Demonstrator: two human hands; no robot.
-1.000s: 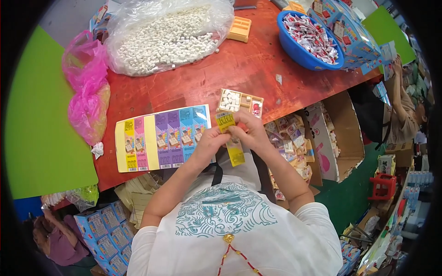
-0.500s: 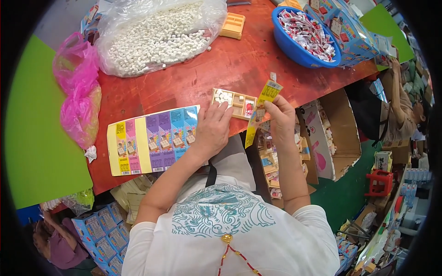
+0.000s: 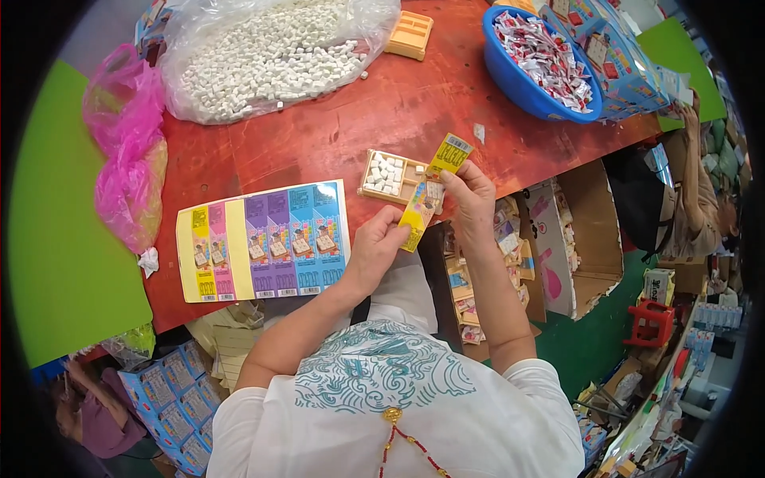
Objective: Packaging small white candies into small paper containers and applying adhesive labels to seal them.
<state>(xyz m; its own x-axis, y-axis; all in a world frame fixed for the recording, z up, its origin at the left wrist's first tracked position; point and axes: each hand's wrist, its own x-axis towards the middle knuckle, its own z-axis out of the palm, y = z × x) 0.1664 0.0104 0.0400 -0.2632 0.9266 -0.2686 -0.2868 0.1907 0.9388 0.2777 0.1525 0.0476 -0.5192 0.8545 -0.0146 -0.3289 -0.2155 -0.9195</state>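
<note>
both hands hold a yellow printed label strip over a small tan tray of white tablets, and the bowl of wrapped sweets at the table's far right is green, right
Not quite: the plastic bowl of wrapped sweets is blue, not green, as the head view shows. The rest holds: the left hand and right hand hold the yellow printed label strip over the small tan tray of white tablets.

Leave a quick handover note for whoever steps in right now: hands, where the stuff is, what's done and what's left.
Left hand pinches the lower end of the yellow label strip; right hand pinches its middle.
The strip is held above the table edge, beside the small tan tray, which is partly filled with white pieces.
Sticker sheet lies flat to the left.
Done: strip is off the sheet.
Left: strip is not yet on the tray.
</note>
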